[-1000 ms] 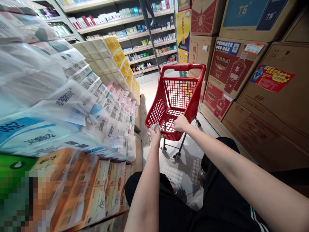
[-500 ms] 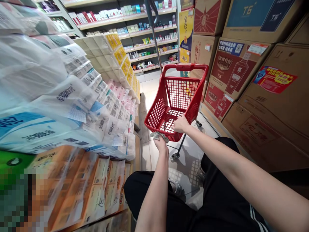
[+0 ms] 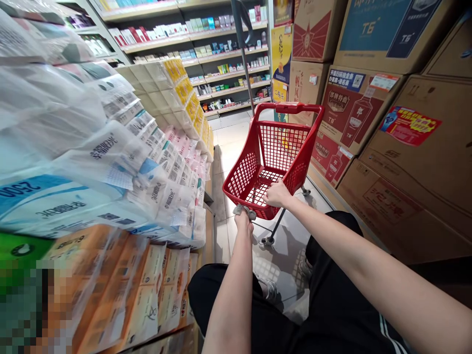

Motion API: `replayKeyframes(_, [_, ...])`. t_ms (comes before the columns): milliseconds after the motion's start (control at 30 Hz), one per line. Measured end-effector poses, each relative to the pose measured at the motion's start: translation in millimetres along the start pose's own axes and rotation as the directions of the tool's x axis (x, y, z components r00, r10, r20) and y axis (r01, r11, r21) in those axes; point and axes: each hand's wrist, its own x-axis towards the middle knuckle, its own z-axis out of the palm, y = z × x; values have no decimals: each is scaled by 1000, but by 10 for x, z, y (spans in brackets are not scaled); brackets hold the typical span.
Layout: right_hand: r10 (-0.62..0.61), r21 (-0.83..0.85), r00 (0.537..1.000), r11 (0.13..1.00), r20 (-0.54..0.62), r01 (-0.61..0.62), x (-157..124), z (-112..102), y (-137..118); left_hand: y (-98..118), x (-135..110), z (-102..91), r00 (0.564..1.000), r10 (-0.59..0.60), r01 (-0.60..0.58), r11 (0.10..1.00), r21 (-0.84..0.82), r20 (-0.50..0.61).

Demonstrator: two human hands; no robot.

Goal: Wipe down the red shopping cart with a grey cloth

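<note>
A small red plastic shopping cart [image 3: 273,147] on wheels stands in the aisle in front of me, its basket empty. My right hand [image 3: 277,194] grips the near rim of the basket. My left hand [image 3: 244,219] is closed around a grey cloth [image 3: 244,210] and presses it against the near lower edge of the basket. My knees in black shorts show below my arms.
Stacked tissue and toilet-paper packs [image 3: 110,162] fill the left side. Tall piles of cardboard boxes [image 3: 387,123] line the right. Shelves of small goods [image 3: 206,44] stand at the far end. The tiled floor [image 3: 232,142] runs between them.
My left hand with the cloth has slid right along the basket's near edge and slightly down. The right hand has kept its grip on the rim.
</note>
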Motion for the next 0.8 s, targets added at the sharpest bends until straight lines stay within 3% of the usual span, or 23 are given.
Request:
replayKeyframes(100, [-5,-3,1000,1000,10,5,-10,5,49,72,69,41,985,-165,168,983,75,-52])
replayKeyframes(167, [-10,-1,1000,1000,5,10,-11,19,98,114,139,50,977,-209,214,968,131,-46])
replayKeyframes(300, [-4,2,1000,1000,0,4,-16,43,217,107,222,103,983,-184,185,961,207,-23])
replayKeyframes(400, [11,-3,1000,1000,12,-11,-33,46,301,-2,188,150,991,-133,134,977,166,-17])
replayKeyframes(700, [7,-8,1000,1000,-24,-7,-68,52,361,-464,-159,-51,989,-124,124,992,-5,-81])
replayKeyframes(800, [-1,16,1000,1000,-31,1,-60,51,314,-517,-250,-10,999,-48,47,999,-19,-16])
